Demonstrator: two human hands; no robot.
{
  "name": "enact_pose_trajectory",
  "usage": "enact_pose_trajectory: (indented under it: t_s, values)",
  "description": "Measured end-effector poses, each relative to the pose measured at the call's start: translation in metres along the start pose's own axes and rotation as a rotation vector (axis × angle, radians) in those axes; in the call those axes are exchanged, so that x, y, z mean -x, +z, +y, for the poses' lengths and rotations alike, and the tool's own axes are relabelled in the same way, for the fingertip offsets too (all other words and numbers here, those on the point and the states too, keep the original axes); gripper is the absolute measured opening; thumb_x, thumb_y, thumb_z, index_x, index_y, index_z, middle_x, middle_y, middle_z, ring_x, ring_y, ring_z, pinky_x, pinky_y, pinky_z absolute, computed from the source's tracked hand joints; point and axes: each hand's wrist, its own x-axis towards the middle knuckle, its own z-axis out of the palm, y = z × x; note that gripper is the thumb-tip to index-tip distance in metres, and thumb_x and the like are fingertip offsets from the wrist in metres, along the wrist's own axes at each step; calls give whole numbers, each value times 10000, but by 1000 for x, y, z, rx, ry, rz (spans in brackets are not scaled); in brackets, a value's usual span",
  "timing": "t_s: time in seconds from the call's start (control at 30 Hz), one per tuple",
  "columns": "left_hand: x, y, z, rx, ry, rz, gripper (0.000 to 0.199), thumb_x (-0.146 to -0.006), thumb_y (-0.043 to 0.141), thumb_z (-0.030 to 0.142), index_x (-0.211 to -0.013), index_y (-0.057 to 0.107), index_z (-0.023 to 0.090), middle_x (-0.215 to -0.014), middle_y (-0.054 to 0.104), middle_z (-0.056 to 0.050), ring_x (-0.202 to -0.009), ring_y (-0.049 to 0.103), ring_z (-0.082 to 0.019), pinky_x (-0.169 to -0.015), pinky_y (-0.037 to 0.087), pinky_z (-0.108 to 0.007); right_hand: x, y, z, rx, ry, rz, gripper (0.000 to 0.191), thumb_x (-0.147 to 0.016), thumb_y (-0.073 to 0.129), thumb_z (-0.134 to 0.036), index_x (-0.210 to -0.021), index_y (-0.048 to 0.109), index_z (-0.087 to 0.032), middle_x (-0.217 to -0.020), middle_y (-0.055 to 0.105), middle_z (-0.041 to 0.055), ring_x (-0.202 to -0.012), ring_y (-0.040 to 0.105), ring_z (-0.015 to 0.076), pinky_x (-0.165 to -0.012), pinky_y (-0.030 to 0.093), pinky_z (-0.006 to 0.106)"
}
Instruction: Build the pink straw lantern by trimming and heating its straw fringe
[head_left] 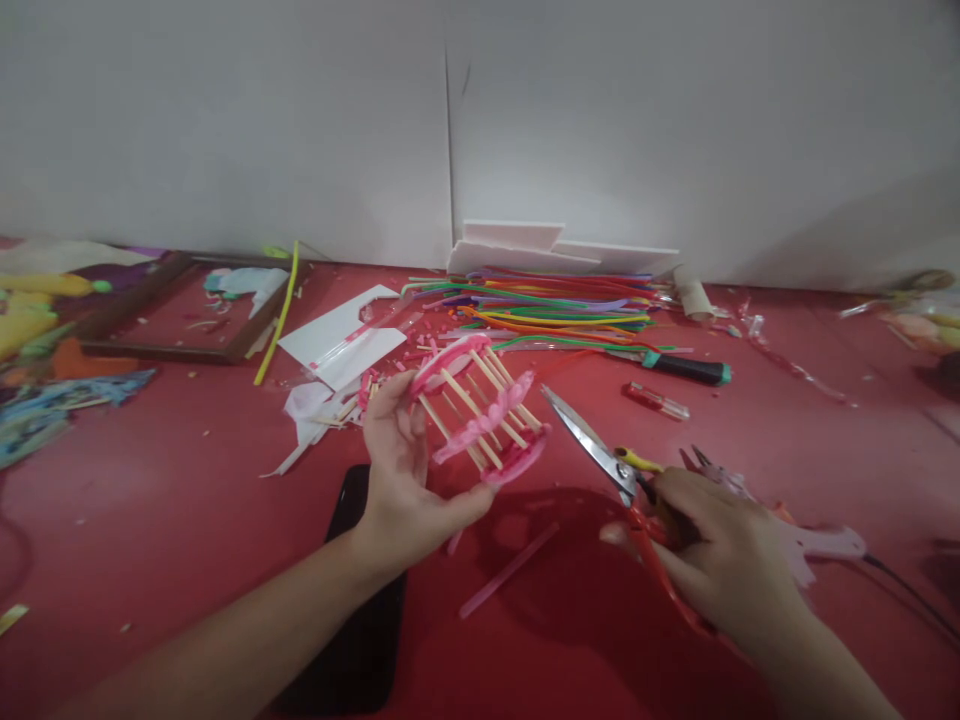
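Observation:
A small cage-like piece point(480, 415) made of thin wooden sticks between two pink fuzzy rings, with a lighter pink twisted band round its middle, is tilted in my left hand point(401, 480). My left thumb lies under its lower ring, and the fingers are at its upper left side. To the right, my right hand point(720, 550) holds scissors point(600, 455) with orange-red handles. Their blades point up and left, close together and apart from the cage. A pink strip point(510, 570) lies on the red table below the cage.
Coloured pipe cleaners point(555, 310) lie along the back, near a black-handled tool point(686, 368) and a cardboard roll point(691, 293). A black phone point(352, 620) sits under my left forearm. A brown frame point(172, 352) stands left. A glue gun point(829, 543) and pliers lie right.

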Motion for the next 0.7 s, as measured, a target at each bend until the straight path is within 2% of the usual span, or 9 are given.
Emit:
enact_pose_trajectory:
  t_s: [0.13,0.33,0.5,0.6,0.7]
  values:
    - [2,0,-2,-56,30,19,1046,-593,898,171,-1501,418,368,-1419,487,-70,-1284,585,-271,-1131,514,-499,-2,-1,-2,-15,-1,7,458,-1025,492,-564,-699,397,-257,-542,453,-63,-450,444,114,-476,287,255]
    - [7,-2,-5,-94,33,21,1126,-562,889,131,-1535,385,387,-1522,369,-68,-1474,413,-303,-1262,357,-537,-3,-5,-6,-4,27,-32,459,-1024,495,-567,-699,410,-255,-558,476,-56,-473,471,119,-496,313,258]
    - [10,-3,-3,-100,-50,35,1095,-569,911,195,-1502,374,397,-1531,333,-82,-1499,360,-377,-1248,332,-642,-2,-6,-5,-8,24,-36,465,-1018,500,-574,-691,415,-254,-566,479,-46,-483,479,127,-507,325,266]
    - [10,-3,-3,-142,-30,28,1119,-551,942,237,-1500,371,398,-1533,319,-84,-1520,304,-413,-1248,318,-668,-1,-5,-4,-8,26,-27,467,-1016,506,-568,-680,436,-251,-568,492,-36,-490,493,136,-517,327,275]
    - [10,-4,-5,-144,-24,9,1130,-561,936,240,-1513,357,427,-1530,329,-76,-1504,334,-414,-1255,309,-677,-1,-4,-3,9,22,-18,485,-1022,501,-562,-657,434,-251,-564,490,-30,-491,492,138,-519,312,284]
